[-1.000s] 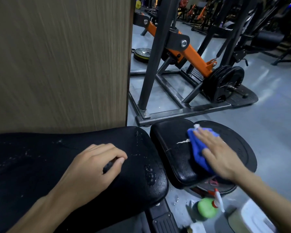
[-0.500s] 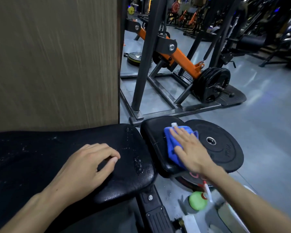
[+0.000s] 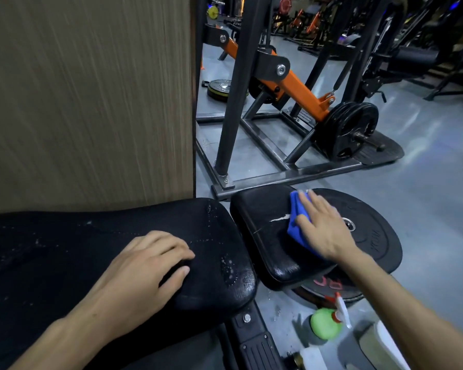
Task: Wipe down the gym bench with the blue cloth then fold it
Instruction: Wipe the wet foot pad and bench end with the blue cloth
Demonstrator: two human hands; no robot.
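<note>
- Blue cloth (image 3: 296, 227): bright blue, soft-looking, bunched or folded into a thick pad. Only its left side shows; the rest is under the hand.
- Cloth lies on the right part of the small seat pad (image 3: 265, 236), at the edge nearest the weight plate (image 3: 374, 236) on the floor. Its visible strip runs from the pad's far edge back toward the person, slightly slanted.
- Right hand (image 3: 324, 228): flat, fingers straight and together, pressing down on the cloth, fingertips pointing away from the person.
- Seat pad: black, glossy, with a pale tear or scuff just left of the cloth.
- Left hand (image 3: 145, 265): rests palm down on the long bench pad (image 3: 64, 263), fingers loosely curled, holding nothing.
- Long pad: black, running left to right, speckled with droplets near its right end.
- Green spray bottle (image 3: 328, 323) stands on the floor below the seat pad, near the right forearm.
- Orange-and-black machine (image 3: 300, 86) beyond; wood-grain panel (image 3: 86, 97) at left.
</note>
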